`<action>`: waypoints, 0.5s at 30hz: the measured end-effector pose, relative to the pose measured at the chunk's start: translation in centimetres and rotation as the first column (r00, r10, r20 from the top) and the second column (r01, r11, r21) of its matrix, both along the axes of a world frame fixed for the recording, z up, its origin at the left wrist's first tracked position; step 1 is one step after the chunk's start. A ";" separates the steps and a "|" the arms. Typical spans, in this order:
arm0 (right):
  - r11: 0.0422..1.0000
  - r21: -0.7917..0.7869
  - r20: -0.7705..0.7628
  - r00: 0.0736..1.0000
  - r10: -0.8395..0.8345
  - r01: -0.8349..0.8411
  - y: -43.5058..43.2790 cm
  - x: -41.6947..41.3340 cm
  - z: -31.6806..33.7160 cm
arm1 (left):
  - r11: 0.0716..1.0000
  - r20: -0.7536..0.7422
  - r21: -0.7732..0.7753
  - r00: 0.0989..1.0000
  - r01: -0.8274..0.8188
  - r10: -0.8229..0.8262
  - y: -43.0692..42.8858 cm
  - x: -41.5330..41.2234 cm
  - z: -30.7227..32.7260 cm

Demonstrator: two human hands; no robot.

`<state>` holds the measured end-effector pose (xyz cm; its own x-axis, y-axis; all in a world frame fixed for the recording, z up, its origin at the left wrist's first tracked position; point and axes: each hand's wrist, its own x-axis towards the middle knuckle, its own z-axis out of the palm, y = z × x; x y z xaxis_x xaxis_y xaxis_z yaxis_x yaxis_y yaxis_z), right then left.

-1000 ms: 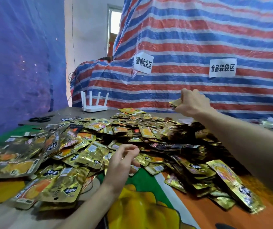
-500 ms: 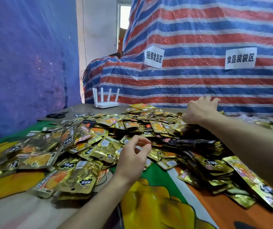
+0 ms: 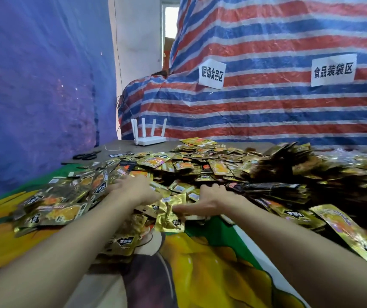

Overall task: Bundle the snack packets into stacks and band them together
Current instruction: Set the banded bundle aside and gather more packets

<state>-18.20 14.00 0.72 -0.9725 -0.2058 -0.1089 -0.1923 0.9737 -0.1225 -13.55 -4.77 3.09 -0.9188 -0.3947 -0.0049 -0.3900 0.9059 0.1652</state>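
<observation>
Gold snack packets (image 3: 200, 165) surround the blurred left hand (image 3: 131, 188) and right hand (image 3: 210, 200); neither grip can be told.

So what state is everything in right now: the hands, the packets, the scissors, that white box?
Snack packets: mostly a loose heap.
Gold packet: crumpled, at the heap's near edge, between the hands.
Left hand: fingers stretched flat on the heap.
Right hand: on the heap; grip too blurred to tell.
Scissors: look closed, lying flat.
Router: antennas upright.

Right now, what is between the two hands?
In the head view, gold snack packets fill the gap between the left hand and the right hand.
</observation>
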 end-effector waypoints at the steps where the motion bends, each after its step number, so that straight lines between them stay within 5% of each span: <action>1: 0.999 -0.038 0.031 0.999 -0.024 0.025 -0.1 -0.1 0.0 | 1.000 0.010 0.010 1.000 -0.027 0.026 -0.3 -0.3 -0.5; 6: 0.968 -0.210 0.055 0.991 -0.125 0.133 -1.2 -1.1 -0.5 | 0.992 -0.050 0.009 0.990 -0.130 0.130 0.0 -1.0 -2.3; 15: 0.886 -0.419 0.143 0.979 -0.149 0.196 -3.3 -1.7 -0.2 | 0.987 -0.074 0.144 0.994 -0.074 0.085 0.8 -2.6 -2.4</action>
